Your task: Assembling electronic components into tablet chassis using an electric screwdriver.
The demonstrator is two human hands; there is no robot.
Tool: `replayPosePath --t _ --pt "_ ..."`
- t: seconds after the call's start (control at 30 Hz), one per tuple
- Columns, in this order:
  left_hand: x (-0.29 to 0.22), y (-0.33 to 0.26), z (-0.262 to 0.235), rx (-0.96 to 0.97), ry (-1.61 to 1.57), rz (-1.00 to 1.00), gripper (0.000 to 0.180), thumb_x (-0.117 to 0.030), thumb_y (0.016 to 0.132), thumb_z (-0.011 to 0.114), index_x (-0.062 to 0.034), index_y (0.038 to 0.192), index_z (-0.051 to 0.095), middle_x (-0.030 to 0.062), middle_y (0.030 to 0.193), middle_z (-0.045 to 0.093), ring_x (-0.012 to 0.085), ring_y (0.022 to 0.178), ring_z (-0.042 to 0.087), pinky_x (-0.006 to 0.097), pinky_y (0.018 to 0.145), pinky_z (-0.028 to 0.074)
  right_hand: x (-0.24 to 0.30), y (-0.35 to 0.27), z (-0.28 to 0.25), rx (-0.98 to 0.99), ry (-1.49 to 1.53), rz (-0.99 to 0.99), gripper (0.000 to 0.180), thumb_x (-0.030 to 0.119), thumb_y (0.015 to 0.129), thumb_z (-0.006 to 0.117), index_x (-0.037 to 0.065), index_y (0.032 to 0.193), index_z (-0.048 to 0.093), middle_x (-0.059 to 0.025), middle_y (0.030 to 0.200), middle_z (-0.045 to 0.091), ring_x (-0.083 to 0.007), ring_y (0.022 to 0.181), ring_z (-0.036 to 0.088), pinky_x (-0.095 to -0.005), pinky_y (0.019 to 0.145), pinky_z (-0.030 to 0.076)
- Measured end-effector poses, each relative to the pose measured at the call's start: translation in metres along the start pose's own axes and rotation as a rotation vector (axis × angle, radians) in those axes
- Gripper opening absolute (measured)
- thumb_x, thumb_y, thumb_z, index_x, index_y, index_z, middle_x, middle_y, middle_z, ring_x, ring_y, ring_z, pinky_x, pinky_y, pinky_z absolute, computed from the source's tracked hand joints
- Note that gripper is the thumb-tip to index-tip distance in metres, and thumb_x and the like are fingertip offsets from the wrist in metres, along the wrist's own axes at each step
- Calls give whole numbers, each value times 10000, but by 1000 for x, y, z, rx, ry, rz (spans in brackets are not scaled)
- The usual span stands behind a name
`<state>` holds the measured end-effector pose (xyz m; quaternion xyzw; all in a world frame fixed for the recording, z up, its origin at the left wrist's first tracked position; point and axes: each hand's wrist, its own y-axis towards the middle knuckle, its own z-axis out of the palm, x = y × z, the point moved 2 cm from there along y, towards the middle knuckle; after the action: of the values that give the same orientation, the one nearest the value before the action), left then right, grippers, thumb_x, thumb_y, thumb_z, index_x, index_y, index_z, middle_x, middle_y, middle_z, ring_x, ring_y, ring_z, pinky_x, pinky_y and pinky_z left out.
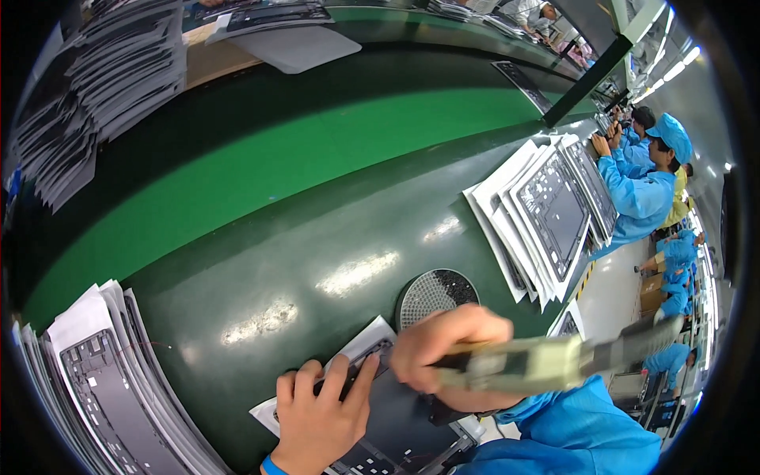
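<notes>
A dark flat device housing [396, 419] with small white patches lies at the lower middle on a white sheet [265, 416]. My left hand [321, 416], a blue band at its wrist, rests on the upper left part of this housing, fingers apart and stretched out. Gripped in my right hand [447, 340] is a pale green electric screwdriver [514, 364], tilted and blurred, its grey rear end toward the right. Its tip is hidden by my hand, so contact with the housing cannot be seen. Just beyond my right hand sits a round gridded dish [419, 299] containing small black pieces.
Stacked housings with pale sheets stand at the left [111, 380] and right [546, 206]. A green belt strip [317, 150] runs beyond the dark green bench [317, 229]. Another tall stack [127, 71] is at the far left. A person in blue [645, 190] works on the right.
</notes>
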<state>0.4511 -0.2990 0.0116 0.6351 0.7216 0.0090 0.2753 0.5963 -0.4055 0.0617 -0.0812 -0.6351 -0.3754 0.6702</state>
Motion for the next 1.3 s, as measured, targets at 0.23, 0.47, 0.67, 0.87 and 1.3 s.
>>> replayPosePath --t 0.23,0.47,0.67,0.87,1.3 --pt "-6 2 -2 81 26 5 440 -184 801 700 -184 1241 694 82 1183 573 312 1018 524 447 813 417 10 -2 -60 -72 310 -21 1003 898 741 540 -19 1146 504 -123 765 566 -227 714 525 -360 689 414" --pt "-5 1 -2 85 42 11 423 -200 805 692 -188 1228 702 75 1183 579 309 1008 540 448 810 431 0 -1 -57 9 177 -1 978 866 796 520 -28 1191 493 -109 788 565 -162 732 504 -308 694 389" --pt "-5 2 -1 106 65 20 417 -219 812 678 -198 1228 701 68 1187 580 306 1010 540 449 817 434 -6 -1 -54 12 158 -18 977 860 796 533 -31 1194 493 -96 780 578 -147 724 512 -286 660 381" --pt "-2 0 -1 103 56 21 415 -222 810 680 -194 1224 701 65 1186 579 304 1008 539 450 812 431 -5 2 -50 -8 53 62 815 731 880 580 -30 1161 507 -92 739 577 -138 699 511 -279 663 388" --pt "-2 -12 -18 109 54 -64 237 -205 791 718 -132 1011 766 19 1241 648 270 1033 550 423 851 421 -5 3 -41 -93 -90 -50 181 22 968 627 -25 1110 525 -76 694 594 -133 637 560 -276 571 454"
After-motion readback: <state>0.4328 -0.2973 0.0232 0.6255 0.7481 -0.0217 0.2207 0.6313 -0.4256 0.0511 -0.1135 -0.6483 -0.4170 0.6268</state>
